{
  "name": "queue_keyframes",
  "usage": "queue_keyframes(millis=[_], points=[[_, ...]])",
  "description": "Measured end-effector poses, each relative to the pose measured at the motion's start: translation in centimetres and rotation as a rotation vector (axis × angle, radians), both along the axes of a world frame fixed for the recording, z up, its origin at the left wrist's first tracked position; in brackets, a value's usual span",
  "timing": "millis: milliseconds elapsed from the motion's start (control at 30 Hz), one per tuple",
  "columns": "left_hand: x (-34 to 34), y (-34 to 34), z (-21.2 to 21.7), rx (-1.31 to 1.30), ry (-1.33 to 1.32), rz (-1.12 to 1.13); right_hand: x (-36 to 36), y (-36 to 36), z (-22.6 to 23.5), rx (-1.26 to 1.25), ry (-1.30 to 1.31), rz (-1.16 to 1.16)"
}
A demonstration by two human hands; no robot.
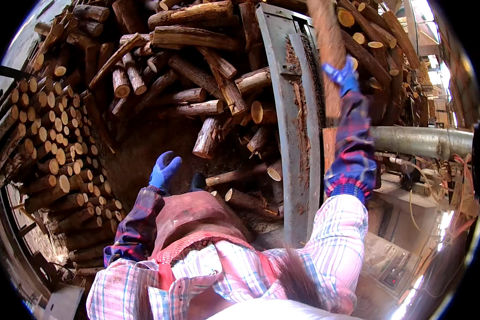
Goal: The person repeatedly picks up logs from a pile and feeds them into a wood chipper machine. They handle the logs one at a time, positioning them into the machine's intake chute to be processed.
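Right hand (343,73) against 1 brown log (326,42) (clamped or not, unclear); left hand (164,172), fingers apart.

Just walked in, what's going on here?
A person's blue-gloved right hand is on a long, rough brown log, beside a long grey metal rail. The blue-gloved left hand hangs free, holding nothing. Loose brown logs lie heaped ahead, and cut logs with pale ends are stacked at the left.

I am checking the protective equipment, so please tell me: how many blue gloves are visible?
2. One is on the left hand, near the reddish apron; the other is on the right hand, at the blurred wood piece. Others may be hidden.
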State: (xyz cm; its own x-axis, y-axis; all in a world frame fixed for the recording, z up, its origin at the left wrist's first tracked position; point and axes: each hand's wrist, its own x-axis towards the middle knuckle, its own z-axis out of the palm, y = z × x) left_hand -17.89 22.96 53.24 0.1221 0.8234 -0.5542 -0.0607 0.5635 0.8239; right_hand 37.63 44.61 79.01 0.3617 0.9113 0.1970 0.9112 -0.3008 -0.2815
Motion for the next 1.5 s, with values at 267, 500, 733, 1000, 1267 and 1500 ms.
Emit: queue_keyframes(millis=[267, 500, 733, 1000, 1267, 1500], points=[[-6.9, -1.3, -1.2, -0.038, 0.289, -0.047, 1.9, -8.7, -5.2, -0.231, -0.114, 0.051], [-17.0, -0.9, -16.4, -0.422, 0.143, 0.222, -14.4, -7.6, -7.8, 0.124, -0.303, 0.15], [-32.6, 11.9, -30.7, -0.427, 0.41, 0.04, -46.6, -13.0, -19.7, -0.406, 0.585, 0.163], [-47.2, 41.6, -36.1, -0.041, 1.323, -0.405, -59.7, -19.2, -32.8, -0.787, 1.04, -0.201], [-51.6, 49.0, -40.0, 0.25, 1.473, -0.386, -62.8, -10.6, -41.1, -0.798, 1.092, -0.34], [-44.2, 35.9, -30.9, 0.593, 1.32, -0.187, -75.5, 4.9, -52.6, -0.831, 1.838, -0.337]])
